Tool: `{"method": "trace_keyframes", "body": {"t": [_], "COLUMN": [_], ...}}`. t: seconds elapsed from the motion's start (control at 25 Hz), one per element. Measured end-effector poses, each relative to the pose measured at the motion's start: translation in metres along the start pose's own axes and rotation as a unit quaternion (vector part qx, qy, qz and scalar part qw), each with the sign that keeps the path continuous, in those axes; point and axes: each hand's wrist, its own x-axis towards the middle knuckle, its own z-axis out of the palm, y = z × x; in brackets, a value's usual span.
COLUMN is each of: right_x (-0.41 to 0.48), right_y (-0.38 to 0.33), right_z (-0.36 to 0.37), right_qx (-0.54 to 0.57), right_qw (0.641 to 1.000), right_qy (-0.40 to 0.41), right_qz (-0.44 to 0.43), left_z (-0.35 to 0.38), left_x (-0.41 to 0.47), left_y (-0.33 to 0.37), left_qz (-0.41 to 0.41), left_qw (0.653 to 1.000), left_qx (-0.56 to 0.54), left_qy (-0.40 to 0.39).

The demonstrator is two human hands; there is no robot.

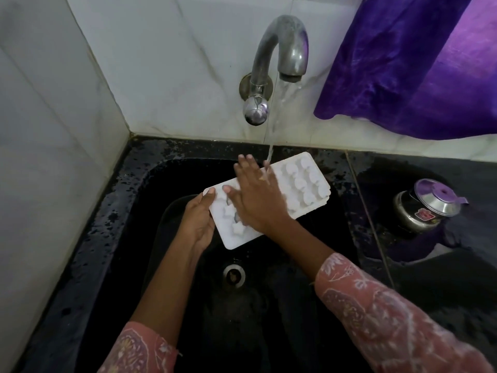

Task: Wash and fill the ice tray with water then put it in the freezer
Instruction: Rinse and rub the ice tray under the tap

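Over the sink (161, 265), the tray (304, 184) is being clasped at its 8 o'clock end by the curled left hand (199, 223) and pressed mid-length by the right hand (256, 196), fingers straight and spread, under the tap (281, 47).

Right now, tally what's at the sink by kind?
hands: 2, left hand, right hand
ice tray: 1
tap: 1
sink: 1
steel pot: 1
purple cloth: 1
Total: 7
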Motion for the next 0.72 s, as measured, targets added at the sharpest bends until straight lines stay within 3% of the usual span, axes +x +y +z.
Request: {"method": "trace_keyframes", "body": {"t": [0.28,0.36,0.56,0.72], "right_x": [-0.026,-0.035,-0.031,-0.019], "right_y": [-0.002,0.012,0.056,0.08], "right_z": [0.014,0.01,-0.009,-0.015], "right_qx": [-0.089,-0.087,-0.041,-0.01], "right_qw": [0.973,0.97,0.997,0.997], "right_qy": [-0.032,-0.044,-0.034,0.0], "right_qz": [-0.212,-0.224,-0.054,0.08], "left_z": [-0.004,-0.004,-0.011,-0.02], "left_x": [0.017,0.018,0.014,0.007], "left_y": [-0.003,0.0,0.002,0.003], "left_qz": [-0.05,-0.04,-0.012,-0.01], "left_qw": [0.997,0.996,0.998,0.998], "left_qx": [-0.056,-0.069,-0.037,-0.03], "left_qy": [0.025,0.026,0.047,0.062]}}
